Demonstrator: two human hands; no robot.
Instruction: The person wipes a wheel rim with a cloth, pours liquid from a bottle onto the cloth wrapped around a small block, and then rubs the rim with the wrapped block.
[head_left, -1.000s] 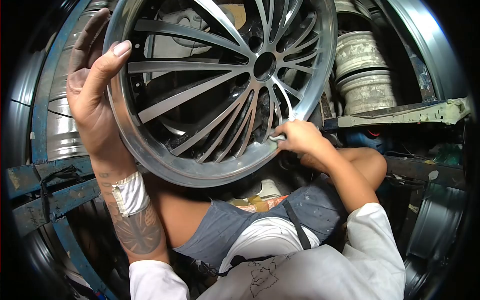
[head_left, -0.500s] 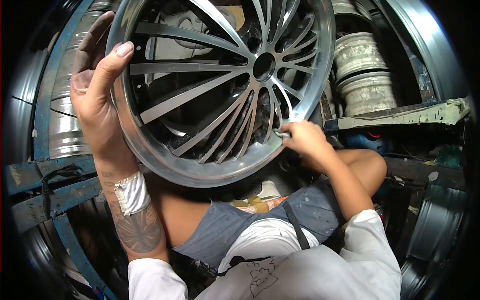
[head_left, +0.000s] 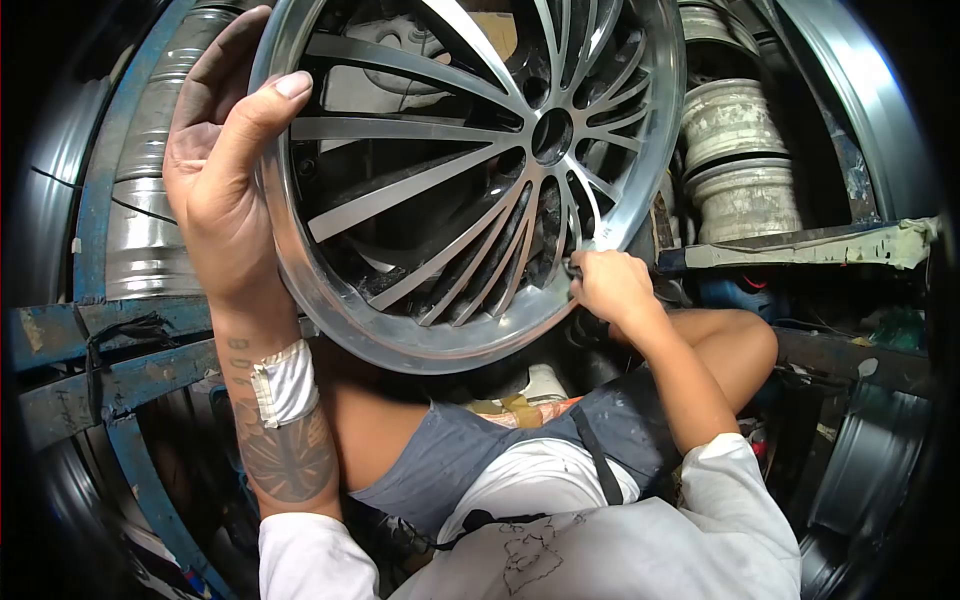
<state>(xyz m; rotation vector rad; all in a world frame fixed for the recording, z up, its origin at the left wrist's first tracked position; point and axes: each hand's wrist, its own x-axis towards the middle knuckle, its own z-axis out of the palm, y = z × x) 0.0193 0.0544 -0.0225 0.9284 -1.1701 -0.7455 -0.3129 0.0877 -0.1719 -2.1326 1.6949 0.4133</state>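
A multi-spoke alloy wheel (head_left: 455, 345) with bright spoke faces and dark gaps stands tilted before me, above my lap. My left hand (head_left: 225, 165) grips its left edge, thumb over the lip and fingers along the outer side. At the lower right, my right hand (head_left: 615, 288) is closed with its fingertips against the inner rim, beside the ends of the thin spokes. A small grey, cloth-like piece is pinched there, mostly covered by the fingers. A pale mark sits on the rim just above that hand.
Worn, stained wheels (head_left: 740, 200) are stacked at the right behind a paint-chipped ledge (head_left: 810, 248). Shiny wheel barrels (head_left: 150, 240) stand at the left, within a blue metal frame (head_left: 165, 390). More wheels (head_left: 870, 460) lie low at the right.
The wheel and my left hand have shifted to the right in view. My right hand has moved slightly right along the rim, and its fingers now cover more of the grey piece.
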